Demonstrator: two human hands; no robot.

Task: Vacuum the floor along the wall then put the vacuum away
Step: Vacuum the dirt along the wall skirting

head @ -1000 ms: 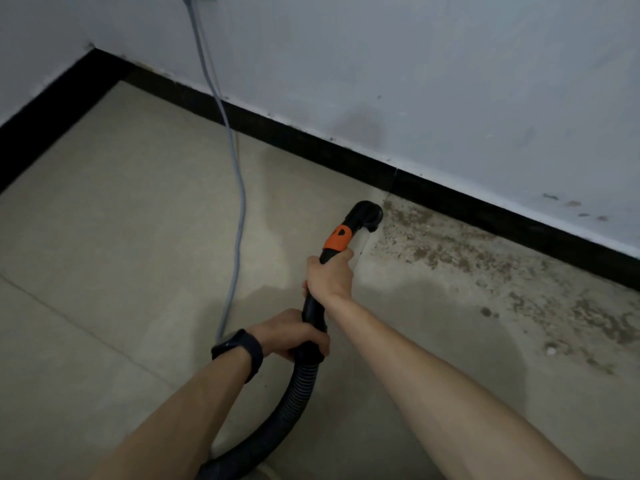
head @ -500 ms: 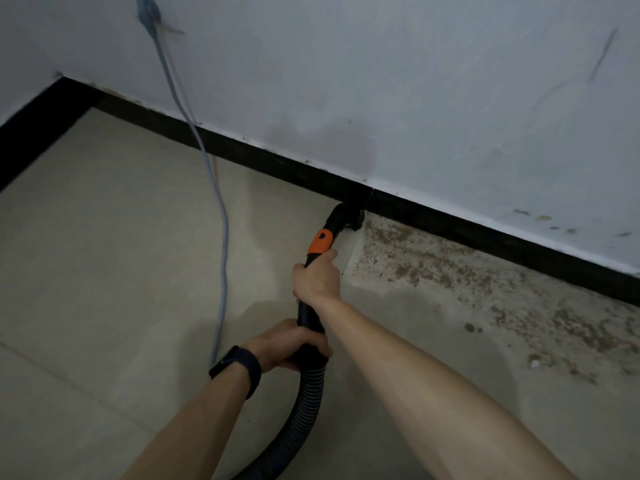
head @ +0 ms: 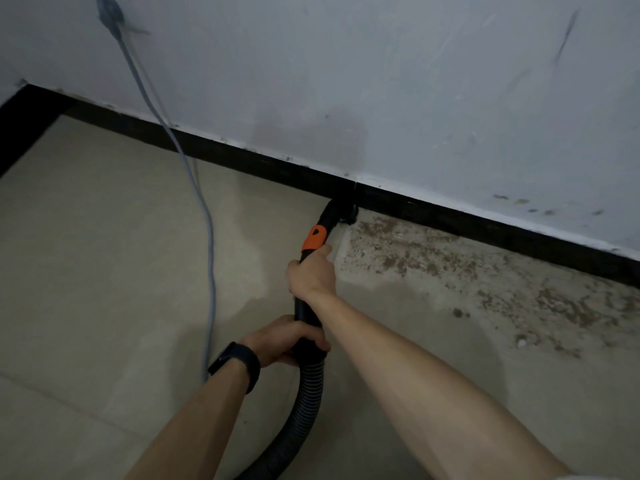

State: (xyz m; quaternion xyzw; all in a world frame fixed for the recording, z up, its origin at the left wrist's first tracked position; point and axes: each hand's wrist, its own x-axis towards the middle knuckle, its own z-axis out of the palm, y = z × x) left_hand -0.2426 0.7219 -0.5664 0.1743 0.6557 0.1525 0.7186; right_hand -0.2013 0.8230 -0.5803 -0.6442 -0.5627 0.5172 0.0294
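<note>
1. Vacuuming along the wall is the step in hand. The nozzle point(head: 341, 211) sits on the floor point(head: 86, 254), pressed against the black baseboard point(head: 242, 157) at a vertical joint in it. Judgement: it is set there so suction reaches the seam where floor meets baseboard.
2. The right hand point(head: 313, 271) is the hand nearer the baseboard. Its fingers are curled round the wand just behind the orange collar point(head: 314, 237). A forward grip likely steers the tip.
3. The left hand point(head: 284, 339) is farther from the baseboard, with its fingers wrapped round the tube end where the ribbed hose point(head: 308, 393) begins. There is a black wristband point(head: 235, 362) on that wrist. This rear grip probably carries the hose weight so it cannot pull the nozzle off line.
4. The hose runs away from the baseboard and out of the bottom of the view. The vacuum body is not visible.
5. Brown speckled dirt point(head: 450, 265) lies in a band on the floor along the baseboard, from just beside the nozzle rightward. The floor along the baseboard to the other side looks clean. Judgement: part of the run is done, the dirty stretch remains, and putting the vacuum away has not begun.
6. A grey cable point(head: 207, 237) drops down the wall point(head: 381, 81), crosses the baseboard well left of the nozzle and trails over the floor. Risk: the hose or a foot could snag it.
7. The next move calls for sliding the nozzle along the baseboard into the dirt, mouth flat on the floor.
</note>
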